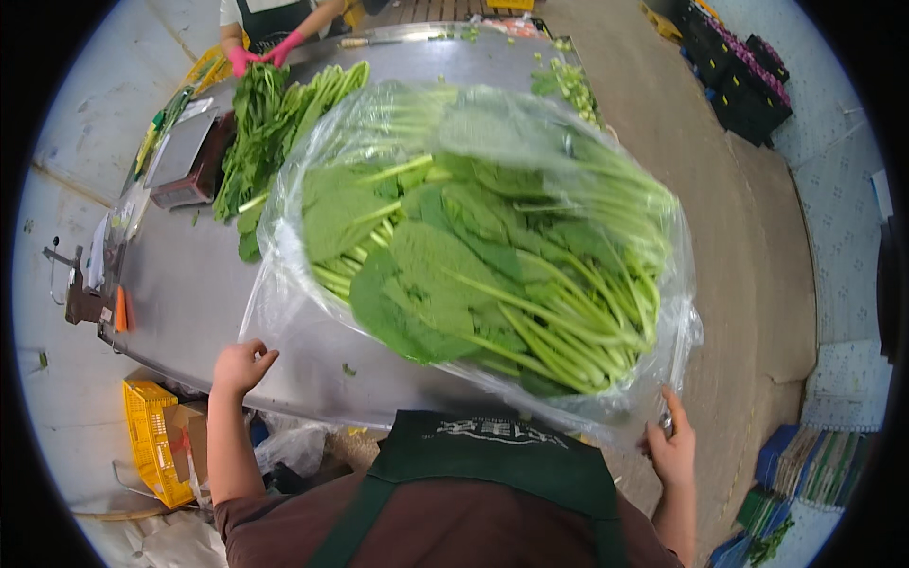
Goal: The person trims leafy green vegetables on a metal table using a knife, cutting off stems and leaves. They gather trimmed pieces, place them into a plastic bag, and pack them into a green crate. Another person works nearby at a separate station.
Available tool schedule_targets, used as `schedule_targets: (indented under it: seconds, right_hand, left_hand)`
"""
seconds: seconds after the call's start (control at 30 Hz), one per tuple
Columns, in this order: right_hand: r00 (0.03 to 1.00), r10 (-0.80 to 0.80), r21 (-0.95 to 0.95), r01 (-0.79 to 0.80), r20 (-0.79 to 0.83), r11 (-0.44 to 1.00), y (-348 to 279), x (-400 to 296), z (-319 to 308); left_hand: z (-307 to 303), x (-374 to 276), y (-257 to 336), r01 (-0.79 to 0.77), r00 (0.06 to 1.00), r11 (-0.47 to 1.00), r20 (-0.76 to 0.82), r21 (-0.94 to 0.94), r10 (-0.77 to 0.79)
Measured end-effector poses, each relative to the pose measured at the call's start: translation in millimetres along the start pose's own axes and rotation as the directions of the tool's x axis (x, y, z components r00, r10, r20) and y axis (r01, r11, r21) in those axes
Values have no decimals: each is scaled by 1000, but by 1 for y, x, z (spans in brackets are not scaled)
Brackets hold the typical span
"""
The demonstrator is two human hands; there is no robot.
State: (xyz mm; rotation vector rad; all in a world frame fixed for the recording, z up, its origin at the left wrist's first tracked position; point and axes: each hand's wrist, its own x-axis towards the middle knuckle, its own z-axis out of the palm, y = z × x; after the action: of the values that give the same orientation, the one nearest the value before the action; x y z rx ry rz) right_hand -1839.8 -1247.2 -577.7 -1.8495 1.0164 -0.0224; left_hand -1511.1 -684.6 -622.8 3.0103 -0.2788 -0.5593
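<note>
A large clear plastic bag (284,248) full of leafy green vegetables (454,277) lies on the metal table (184,291) before me. Its mouth faces me, with broad leaves and pale green stems showing. My left hand (240,366) is at the bag's near left corner, fingers curled, and seems to pinch the plastic edge. At the near right corner, my right hand (667,440) has its index finger stretched along the film and its other fingers curled; the plastic runs to it. A small shiny thing shows by those fingers, too blurred to name.
Beyond the bag, a person in pink gloves (263,57) handles more leafy greens (259,135). A scale (188,160) stands at the left, a knife (355,42) at the far edge, cut stems (575,89) at far right. A yellow crate (149,440) stands below left.
</note>
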Motion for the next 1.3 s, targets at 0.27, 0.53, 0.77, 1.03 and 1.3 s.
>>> schedule_targets:
  seconds: [0.27,0.53,0.77,1.03,1.3]
  right_hand:
    - [814,581,920,-213,-20,330,126,-19,115]
    - [791,468,839,102,-394,534,41,-12,158]
    - [838,-516,984,150,-178,-96,63,100,209]
    - [963,-140,966,208,-229,-152,29,123,198]
    - [916,-172,925,376,-362,51,-12,246,181]
  left_hand:
    - [62,1,0,270,963,413,249,-870,-104]
    - [180,62,179,189,969,-203,149,-961,196]
    - [227,74,202,21,943,-173,-37,-985,330]
    - [191,71,249,-115,913,-420,-262,-900,312]
    - [205,140,285,-250,932,-498,-346,-830,110]
